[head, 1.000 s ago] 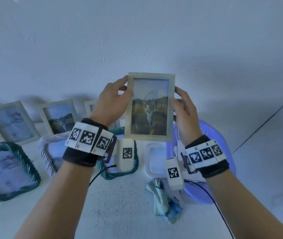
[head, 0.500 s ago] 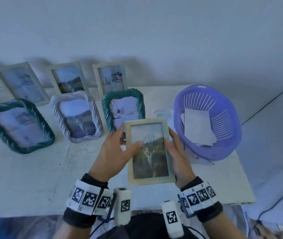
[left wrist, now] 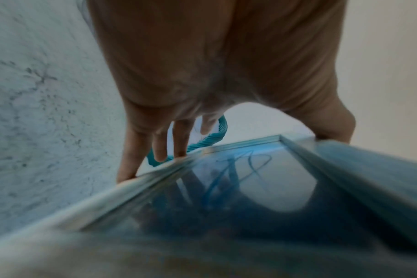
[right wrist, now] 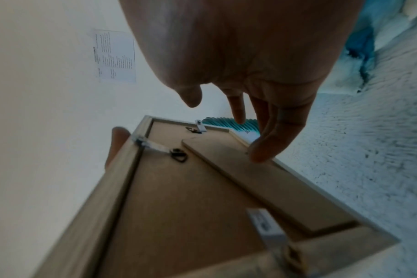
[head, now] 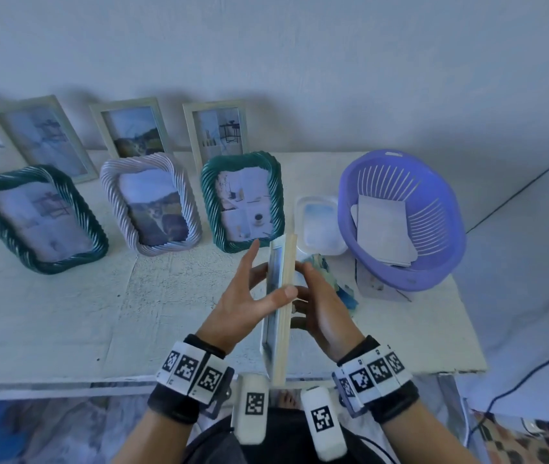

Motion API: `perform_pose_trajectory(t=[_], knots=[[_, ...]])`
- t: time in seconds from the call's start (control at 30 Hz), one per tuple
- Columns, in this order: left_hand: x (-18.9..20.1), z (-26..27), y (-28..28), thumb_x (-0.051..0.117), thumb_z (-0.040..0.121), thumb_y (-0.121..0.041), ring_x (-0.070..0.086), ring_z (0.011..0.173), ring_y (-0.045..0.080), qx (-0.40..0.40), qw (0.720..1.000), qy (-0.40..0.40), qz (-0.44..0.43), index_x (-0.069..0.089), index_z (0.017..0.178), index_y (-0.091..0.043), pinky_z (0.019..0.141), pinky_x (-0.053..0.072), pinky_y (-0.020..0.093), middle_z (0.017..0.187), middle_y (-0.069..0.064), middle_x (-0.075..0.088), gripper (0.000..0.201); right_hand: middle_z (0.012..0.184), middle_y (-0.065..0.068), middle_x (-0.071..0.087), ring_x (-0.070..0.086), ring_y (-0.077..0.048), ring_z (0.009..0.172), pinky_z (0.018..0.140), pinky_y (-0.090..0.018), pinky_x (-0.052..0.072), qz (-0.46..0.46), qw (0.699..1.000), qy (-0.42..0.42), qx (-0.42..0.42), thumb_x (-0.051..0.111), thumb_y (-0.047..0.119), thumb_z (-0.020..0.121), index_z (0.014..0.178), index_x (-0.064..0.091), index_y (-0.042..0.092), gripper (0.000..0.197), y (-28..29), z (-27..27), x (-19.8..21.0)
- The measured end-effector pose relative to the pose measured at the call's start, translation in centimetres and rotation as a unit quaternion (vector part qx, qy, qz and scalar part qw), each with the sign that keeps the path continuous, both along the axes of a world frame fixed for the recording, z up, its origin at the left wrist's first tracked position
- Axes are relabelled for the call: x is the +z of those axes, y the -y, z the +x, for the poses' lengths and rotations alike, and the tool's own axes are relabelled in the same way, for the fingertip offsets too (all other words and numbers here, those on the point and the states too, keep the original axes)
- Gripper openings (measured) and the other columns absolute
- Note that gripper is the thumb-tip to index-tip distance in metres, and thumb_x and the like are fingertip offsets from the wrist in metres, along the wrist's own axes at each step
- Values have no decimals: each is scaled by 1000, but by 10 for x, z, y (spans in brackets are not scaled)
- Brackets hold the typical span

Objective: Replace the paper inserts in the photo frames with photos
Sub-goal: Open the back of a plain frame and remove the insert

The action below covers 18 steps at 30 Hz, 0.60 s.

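Observation:
A pale wooden photo frame (head: 281,306) hangs edge-on above the table's front, its glass to the left and its back to the right. My left hand (head: 249,296) grips it across its width, thumb over the upper edge and fingers (left wrist: 179,143) on the far edge. The glass (left wrist: 250,188) shows a photo with a blue scribble on it. My right hand (head: 320,316) is behind the frame, and one fingertip (right wrist: 262,152) touches the rim beside the folded stand flap (right wrist: 262,178). The brown backing board (right wrist: 179,197) is held by small turn clips (right wrist: 155,144).
Three rope-edged frames stand on the white table (head: 65,313): dark green (head: 37,219), white (head: 152,205), teal (head: 243,202). Three pale frames (head: 132,128) lean on the wall. At the right are a purple basket (head: 433,272) of paper sheets (head: 383,229), a clear tub (head: 320,226) and a cloth (head: 343,289).
The frame came down from in front of the wall to low over the table, then turned from facing me to edge-on. My right hand moved round to its back.

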<state>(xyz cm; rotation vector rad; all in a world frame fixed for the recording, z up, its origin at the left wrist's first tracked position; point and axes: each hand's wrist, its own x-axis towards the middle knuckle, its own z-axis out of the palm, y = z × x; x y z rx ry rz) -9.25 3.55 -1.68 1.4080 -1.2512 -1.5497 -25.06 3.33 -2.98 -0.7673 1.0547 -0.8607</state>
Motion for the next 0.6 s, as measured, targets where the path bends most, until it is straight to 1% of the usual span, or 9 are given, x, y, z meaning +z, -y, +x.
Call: perform_pose_trajectory(t=[0.1,0.2,0.27,0.3,0.33,0.4,0.43,0.53,0.6], knots=[[-4,4,-7,76,59,-68,51,128,13,14,999,-45,-17,31,146,-36,106,42,45,136,-3,57,103,90,-9,66,57,-18,70,64,-32,48,-39,997,-59,-43,36,45,101,121,57,25,35,-1,-3,0],[-4,18,-13,76,64,-47,67,102,18,89,990,-104,-24,54,125,-19,81,56,35,112,-1,68,71,92,-9,63,60,-17,81,73,-33,50,-63,988,-121,-66,39,42,101,110,60,27,27,-4,-11,-5],[-9,30,-18,77,71,-37,69,83,19,133,984,-113,-26,59,107,-11,67,57,37,93,4,68,48,94,-13,59,61,-20,88,77,-32,52,-79,984,-150,-47,40,39,101,108,60,24,26,-7,-17,-9],[-13,34,-20,77,78,-31,67,77,17,147,984,-98,-28,60,103,-10,63,56,38,86,5,67,37,95,-14,59,61,-18,90,77,-27,52,-98,979,-174,-30,42,37,101,108,60,22,24,-10,-20,-11],[-18,38,-21,74,83,-24,66,73,15,161,984,-73,-29,61,101,-9,60,56,37,81,4,67,26,95,-12,60,61,-11,90,76,-20,50,-121,971,-206,-13,44,33,101,109,60,20,22,-12,-22,-11],[-29,42,-21,67,88,-15,67,73,15,183,983,-8,-27,64,101,-9,59,58,35,79,4,70,14,88,1,61,58,7,80,70,-7,44,-162,948,-272,22,47,24,100,115,59,19,20,-14,-23,-10],[-35,44,-20,67,89,-14,68,74,18,192,981,23,-23,65,102,-11,59,59,36,81,5,71,14,87,6,61,58,8,80,71,-6,43,-181,935,-301,39,48,19,100,119,58,17,22,-15,-23,-12],[-52,48,-18,70,88,-18,71,79,22,203,971,121,-30,68,97,-15,60,61,38,83,5,72,10,97,2,64,59,-3,89,79,-12,45,-241,886,-388,81,49,10,97,126,58,13,30,-15,-20,-21],[-62,50,-18,69,88,-25,70,82,16,183,961,196,-64,71,98,-17,63,61,38,85,-1,72,13,105,-5,64,60,-12,94,84,-19,46,-269,852,-437,104,50,7,95,126,60,9,33,-16,-16,-27]])
